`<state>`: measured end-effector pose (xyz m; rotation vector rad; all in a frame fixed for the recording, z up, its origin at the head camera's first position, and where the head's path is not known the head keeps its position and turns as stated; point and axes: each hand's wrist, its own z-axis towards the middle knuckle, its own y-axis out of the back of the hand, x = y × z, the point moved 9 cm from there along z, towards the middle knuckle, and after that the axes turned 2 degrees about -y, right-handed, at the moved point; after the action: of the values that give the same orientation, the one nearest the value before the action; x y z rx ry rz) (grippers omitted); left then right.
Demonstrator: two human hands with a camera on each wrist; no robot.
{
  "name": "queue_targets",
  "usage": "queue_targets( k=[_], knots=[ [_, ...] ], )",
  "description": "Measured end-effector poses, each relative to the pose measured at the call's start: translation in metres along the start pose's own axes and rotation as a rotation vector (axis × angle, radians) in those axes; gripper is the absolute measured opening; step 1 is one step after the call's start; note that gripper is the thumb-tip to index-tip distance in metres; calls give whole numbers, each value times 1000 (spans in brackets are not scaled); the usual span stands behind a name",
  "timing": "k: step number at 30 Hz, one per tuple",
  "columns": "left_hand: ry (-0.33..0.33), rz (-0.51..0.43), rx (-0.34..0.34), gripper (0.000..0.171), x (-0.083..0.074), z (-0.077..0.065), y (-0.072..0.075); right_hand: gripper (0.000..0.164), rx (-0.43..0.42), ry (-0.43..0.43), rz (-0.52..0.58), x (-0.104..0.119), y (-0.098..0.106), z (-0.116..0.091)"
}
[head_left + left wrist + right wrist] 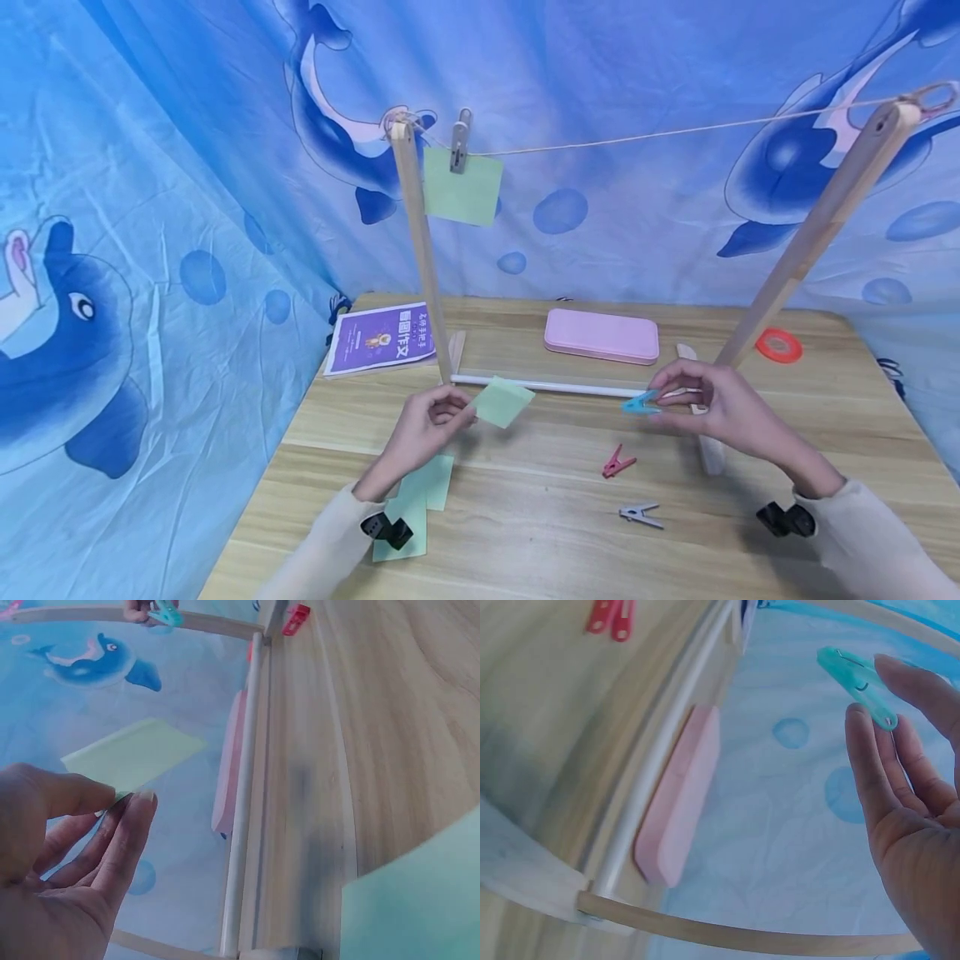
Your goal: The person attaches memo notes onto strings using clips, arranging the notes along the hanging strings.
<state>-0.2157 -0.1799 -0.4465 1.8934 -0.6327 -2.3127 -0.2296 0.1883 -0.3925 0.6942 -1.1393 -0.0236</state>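
Head view: the left hand [427,425] is pinching a green sheet [504,402] near one edge, thumb and fingertips together on the paper, and is holding it above the table [525,542]. The right hand [723,404] is gripping a blue clip [640,403] between thumb and fingers, beside the right post [817,237]; sheet and clip are hovering well apart. Whether the clip's jaws are parting, I cannot tell. With so little paper being held, the sheet could be drooping or slipping if the pinch is loosening. The clip could be twisting out of the fingertips if they are squeezing it off-centre. A knock to the string [645,137] could be setting the hanging sheet [463,196] swinging, and a dropping wrist could be scattering the red clip [617,463] and silver clip [636,514] lying below
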Motion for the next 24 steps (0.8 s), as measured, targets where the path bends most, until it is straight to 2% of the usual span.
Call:
queue_targets(
  k=[4, 8, 13, 17, 24],
  knots=[
    [-5, -74, -41, 14, -1, 6, 0, 38, -10, 23, 17, 9, 7, 7],
    [-58, -139, -93, 17, -7, 13, -1, 39, -36, 38, -10, 19, 12, 15],
    [-128, -199, -157, 19, -16, 24, -5, 38, -29, 34, -1, 32, 12, 28],
    [-169, -247, -181, 20, -26, 33, -10, 36, -24, 49, 9, 44, 13, 38],
    [-179, -356, -249, 22, -37, 50, -14, 35, -78, 29, -5, 60, 24, 52]
  ],
)
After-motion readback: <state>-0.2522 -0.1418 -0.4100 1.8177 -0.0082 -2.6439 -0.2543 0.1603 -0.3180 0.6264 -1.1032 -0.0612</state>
